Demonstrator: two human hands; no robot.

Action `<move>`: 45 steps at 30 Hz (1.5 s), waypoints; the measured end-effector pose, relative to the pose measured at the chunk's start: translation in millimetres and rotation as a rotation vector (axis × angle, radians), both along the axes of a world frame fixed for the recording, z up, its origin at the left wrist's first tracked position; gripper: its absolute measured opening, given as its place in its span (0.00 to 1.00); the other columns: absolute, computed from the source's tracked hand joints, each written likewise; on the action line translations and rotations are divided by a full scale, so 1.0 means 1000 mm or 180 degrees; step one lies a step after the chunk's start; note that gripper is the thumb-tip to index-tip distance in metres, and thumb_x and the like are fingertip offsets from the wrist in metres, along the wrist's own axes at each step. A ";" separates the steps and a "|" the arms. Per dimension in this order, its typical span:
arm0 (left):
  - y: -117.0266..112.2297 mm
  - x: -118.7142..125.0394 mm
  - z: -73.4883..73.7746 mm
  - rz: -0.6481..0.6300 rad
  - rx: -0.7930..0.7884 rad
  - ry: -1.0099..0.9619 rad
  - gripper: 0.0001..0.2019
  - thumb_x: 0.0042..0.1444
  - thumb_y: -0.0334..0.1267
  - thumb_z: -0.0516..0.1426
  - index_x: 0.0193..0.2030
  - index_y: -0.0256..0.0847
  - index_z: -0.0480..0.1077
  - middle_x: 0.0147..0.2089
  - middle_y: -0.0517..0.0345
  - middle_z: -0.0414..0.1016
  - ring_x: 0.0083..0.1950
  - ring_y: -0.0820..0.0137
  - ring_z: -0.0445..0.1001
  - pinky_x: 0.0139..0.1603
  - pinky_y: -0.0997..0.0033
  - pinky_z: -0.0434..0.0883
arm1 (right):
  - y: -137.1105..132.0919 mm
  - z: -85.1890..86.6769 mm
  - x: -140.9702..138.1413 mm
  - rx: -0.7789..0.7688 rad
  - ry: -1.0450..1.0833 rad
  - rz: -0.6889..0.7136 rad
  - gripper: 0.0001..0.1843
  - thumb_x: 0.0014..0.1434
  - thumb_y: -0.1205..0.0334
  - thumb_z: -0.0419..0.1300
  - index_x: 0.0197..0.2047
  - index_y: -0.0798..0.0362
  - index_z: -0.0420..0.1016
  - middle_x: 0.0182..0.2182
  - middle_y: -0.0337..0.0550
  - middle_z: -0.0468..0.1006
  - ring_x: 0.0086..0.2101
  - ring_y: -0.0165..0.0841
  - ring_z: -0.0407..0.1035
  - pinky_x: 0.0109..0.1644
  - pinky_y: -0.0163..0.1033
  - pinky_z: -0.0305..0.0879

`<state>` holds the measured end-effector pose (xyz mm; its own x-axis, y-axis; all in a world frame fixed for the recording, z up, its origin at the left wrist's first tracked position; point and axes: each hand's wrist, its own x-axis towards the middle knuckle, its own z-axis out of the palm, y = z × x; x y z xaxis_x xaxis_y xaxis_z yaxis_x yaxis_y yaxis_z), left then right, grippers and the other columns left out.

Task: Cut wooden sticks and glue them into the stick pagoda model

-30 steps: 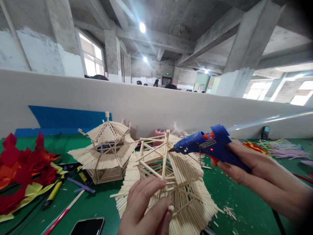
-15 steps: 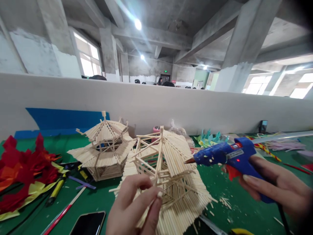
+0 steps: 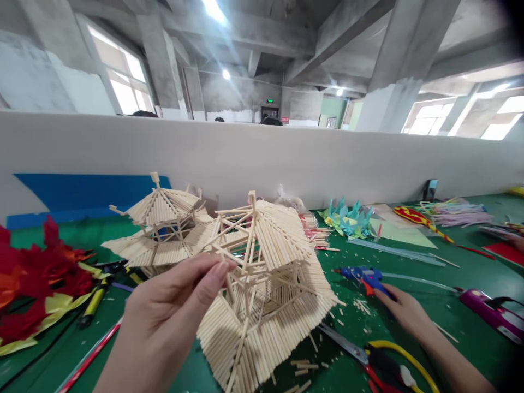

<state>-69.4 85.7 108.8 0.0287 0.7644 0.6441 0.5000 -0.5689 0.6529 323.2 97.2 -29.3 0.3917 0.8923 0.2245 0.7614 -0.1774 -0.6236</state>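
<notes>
My left hand [image 3: 176, 305] pinches a short wooden stick, mostly hidden by the thumb and finger, at the open left side of the nearer pavilion's upper roof. This pavilion model [image 3: 266, 333], built of thin wooden sticks, has rows of sticks on the right of its upper roof and bare frame on the left. At the right, my right hand [image 3: 403, 311] is closed round the handle of a blue hot glue gun [image 3: 362, 275] with an orange trigger. The gun is low by the green table, nozzle pointing left, apart from the model. A second stick pavilion [image 3: 164, 218] stands behind to the left.
Scissors [image 3: 352, 352] and cut stick bits [image 3: 305, 365] lie in front. Red paper flowers [image 3: 41, 284] and a yellow-green pen [image 3: 93, 308] are at left. A teal paper lotus [image 3: 347, 218], glue sticks [image 3: 397, 252] and a purple glue gun [image 3: 491, 311] lie right. A white partition [image 3: 245, 158] stands behind.
My right hand has brought the glue gun down and away from the model, to the table's right side. My left hand has moved up and left to the roof frame. The view has shifted.
</notes>
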 end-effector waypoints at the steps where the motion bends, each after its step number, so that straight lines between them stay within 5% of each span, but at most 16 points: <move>1: 0.001 0.001 0.002 -0.0088 -0.0205 -0.0052 0.05 0.53 0.36 0.55 0.34 0.47 0.72 0.32 0.65 0.76 0.31 0.75 0.73 0.26 0.81 0.71 | 0.001 -0.001 -0.002 0.0015 -0.0097 -0.0039 0.18 0.41 0.46 0.56 0.28 0.52 0.75 0.27 0.47 0.77 0.33 0.49 0.71 0.38 0.50 0.67; 4: 0.005 0.006 0.010 -0.0327 -0.0596 -0.0194 0.06 0.54 0.39 0.54 0.31 0.47 0.73 0.33 0.62 0.76 0.33 0.73 0.72 0.25 0.79 0.69 | -0.003 0.023 -0.021 0.0188 -0.0345 -0.0056 0.25 0.45 0.46 0.54 0.39 0.56 0.72 0.39 0.54 0.73 0.39 0.51 0.68 0.41 0.55 0.63; 6: 0.008 0.014 0.016 -0.0421 -0.0668 -0.0251 0.07 0.53 0.40 0.54 0.30 0.46 0.73 0.31 0.61 0.74 0.33 0.72 0.70 0.26 0.77 0.68 | -0.010 0.057 -0.050 0.0431 -0.0392 0.0291 0.24 0.51 0.48 0.52 0.49 0.48 0.64 0.44 0.45 0.69 0.42 0.42 0.66 0.39 0.45 0.66; 10: 0.009 0.032 0.026 -0.0578 -0.0809 -0.0095 0.09 0.52 0.40 0.54 0.25 0.43 0.71 0.26 0.61 0.69 0.29 0.73 0.67 0.26 0.75 0.64 | -0.022 0.129 -0.125 0.1706 -0.0805 0.1907 0.23 0.53 0.59 0.55 0.53 0.45 0.58 0.43 0.41 0.68 0.45 0.35 0.62 0.47 0.41 0.62; 14: 0.009 0.039 0.030 -0.0728 -0.1055 -0.0297 0.10 0.51 0.39 0.54 0.22 0.41 0.68 0.24 0.61 0.66 0.29 0.72 0.65 0.29 0.71 0.65 | -0.018 0.164 -0.176 0.1840 -0.1118 0.2945 0.36 0.51 0.54 0.58 0.59 0.53 0.48 0.53 0.43 0.61 0.54 0.37 0.51 0.59 0.44 0.47; 20: 0.012 0.035 0.027 -0.0827 -0.1258 -0.0852 0.08 0.50 0.36 0.55 0.21 0.40 0.67 0.24 0.61 0.67 0.31 0.70 0.68 0.36 0.65 0.67 | -0.002 0.168 -0.194 0.1787 -0.1127 0.3185 0.34 0.52 0.53 0.56 0.59 0.56 0.49 0.52 0.43 0.66 0.51 0.36 0.53 0.59 0.45 0.45; 25: 0.016 0.033 0.028 -0.0792 -0.1150 -0.0508 0.10 0.52 0.38 0.53 0.22 0.40 0.67 0.25 0.60 0.67 0.34 0.68 0.69 0.36 0.66 0.67 | 0.003 0.169 -0.193 0.1761 -0.1026 0.3213 0.37 0.51 0.58 0.58 0.60 0.56 0.47 0.51 0.42 0.66 0.51 0.34 0.53 0.58 0.41 0.46; 31: 0.016 0.019 0.014 -0.0297 0.0257 0.0257 0.07 0.53 0.30 0.53 0.38 0.42 0.69 0.34 0.60 0.67 0.36 0.72 0.68 0.33 0.73 0.67 | 0.010 0.165 -0.187 0.1661 -0.1150 0.3233 0.36 0.51 0.59 0.57 0.60 0.56 0.45 0.50 0.42 0.66 0.51 0.35 0.53 0.58 0.42 0.44; 38: 0.017 0.011 -0.005 -0.0130 0.1513 0.1221 0.15 0.47 0.22 0.54 0.43 0.36 0.67 0.41 0.52 0.67 0.44 0.65 0.64 0.43 0.61 0.65 | 0.016 0.167 -0.190 0.1483 -0.1406 0.3170 0.35 0.52 0.58 0.56 0.60 0.54 0.46 0.48 0.42 0.67 0.51 0.36 0.52 0.57 0.42 0.46; 45: 0.023 0.008 -0.017 -0.0160 0.1722 0.1800 0.19 0.48 0.23 0.53 0.48 0.36 0.65 0.49 0.47 0.67 0.52 0.58 0.61 0.49 0.51 0.59 | 0.017 0.170 -0.194 0.1406 -0.1573 0.3139 0.35 0.53 0.55 0.54 0.61 0.54 0.45 0.48 0.41 0.68 0.51 0.36 0.51 0.57 0.41 0.46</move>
